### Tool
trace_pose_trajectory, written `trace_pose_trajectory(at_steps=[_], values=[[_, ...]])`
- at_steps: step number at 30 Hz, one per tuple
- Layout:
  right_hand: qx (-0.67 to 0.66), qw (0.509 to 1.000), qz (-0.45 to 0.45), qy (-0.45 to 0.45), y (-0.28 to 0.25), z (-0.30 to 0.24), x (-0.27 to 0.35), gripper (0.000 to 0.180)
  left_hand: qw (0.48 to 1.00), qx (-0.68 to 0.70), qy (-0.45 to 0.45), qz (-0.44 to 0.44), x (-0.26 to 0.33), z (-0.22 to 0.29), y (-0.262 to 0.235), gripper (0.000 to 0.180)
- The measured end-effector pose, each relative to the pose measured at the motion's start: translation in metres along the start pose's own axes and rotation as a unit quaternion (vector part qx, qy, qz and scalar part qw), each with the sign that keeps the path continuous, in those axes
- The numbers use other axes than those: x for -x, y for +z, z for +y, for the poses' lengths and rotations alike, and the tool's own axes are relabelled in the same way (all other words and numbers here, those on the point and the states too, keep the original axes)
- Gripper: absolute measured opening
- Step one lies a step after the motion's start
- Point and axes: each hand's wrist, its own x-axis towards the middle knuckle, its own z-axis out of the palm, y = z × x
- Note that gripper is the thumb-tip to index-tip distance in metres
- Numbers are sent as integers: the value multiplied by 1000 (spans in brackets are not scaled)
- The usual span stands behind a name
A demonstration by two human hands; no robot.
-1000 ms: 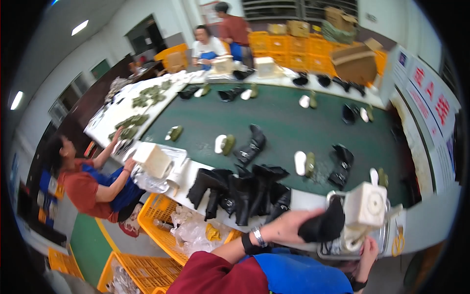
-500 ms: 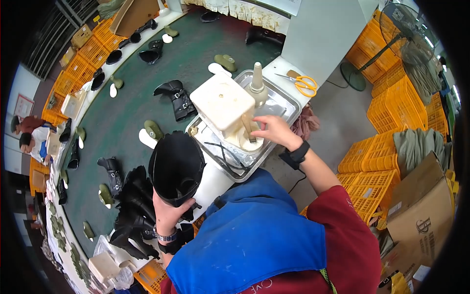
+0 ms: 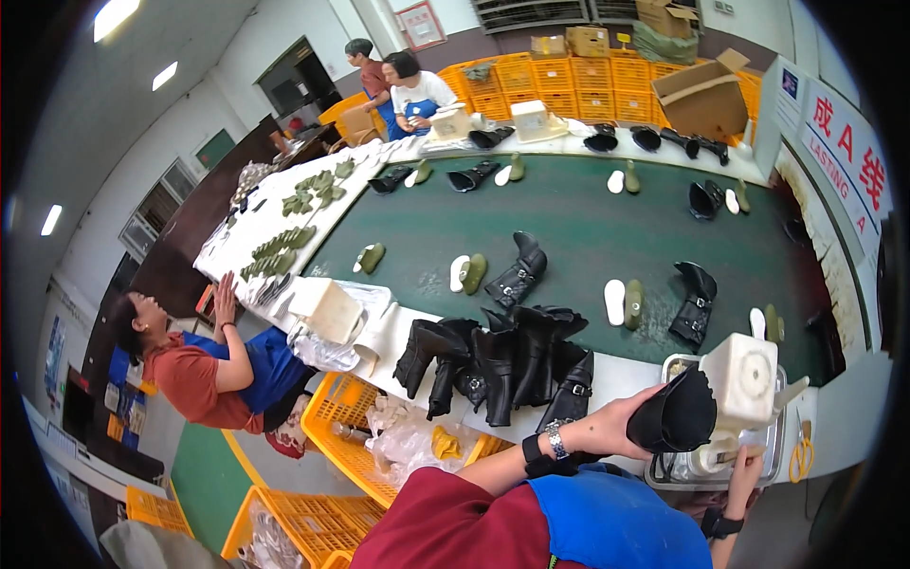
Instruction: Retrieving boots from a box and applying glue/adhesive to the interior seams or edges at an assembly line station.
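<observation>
My left hand (image 3: 618, 429) is closed around the shaft of a black boot (image 3: 675, 415), whose wide opening shows. Close by on the right, my right hand (image 3: 749, 463) has its fingers pinched on a brush (image 3: 724, 456). The brush lies low over a white dish (image 3: 705, 461) beneath an off-white square container (image 3: 744, 375). Dish and container sit in a metal tray (image 3: 779, 453); a pale nozzle bottle (image 3: 791, 393) stands there too. Left of my left hand, several black buckled boots (image 3: 498, 365) lie heaped on the white table edge.
A green belt surface (image 3: 569, 223) carries black boots, olive pieces and white insoles. Orange-handled scissors (image 3: 804, 457) lie right of the tray. Yellow crates (image 3: 346, 446) with plastic bags stand below the table edge. A co-worker (image 3: 213, 365) is at the left; two more people are across the belt.
The view has swung left and up, bringing co-workers into sight. My right hand has gone from open fingers beside the brush to a pinch on it. My left hand still holds the boot.
</observation>
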Motion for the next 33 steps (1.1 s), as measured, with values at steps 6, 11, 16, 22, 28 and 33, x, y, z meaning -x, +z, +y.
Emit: trace_pose_trajectory(at_steps=[6, 11, 16, 22, 28, 33], values=[[16, 1000, -15, 5, 1, 14, 9, 17, 999, 30, -16, 12, 7, 3, 1, 102], [-26, 998, 0, 52, -6, 3, 7, 17, 998, 61, -5, -4, -1, 1, -4, 97], [1, 1000, 18, 26, -13, -16, 20, 26, 986, 120, -60, -98, -12, 4, -21, 100], [17, 996, 46, 73, -32, -39, 29, 33, 933, 238, -218, -160, -8, -5, -35, 80], [-418, 893, 49, 159, -70, -91, 0, 27, 926, 212, -118, -289, -33, -35, -13, 83], [-478, 875, -64, 34, -90, -171, -6, 23, 911, 165, -127, -357, -47, -35, 2, 94]])
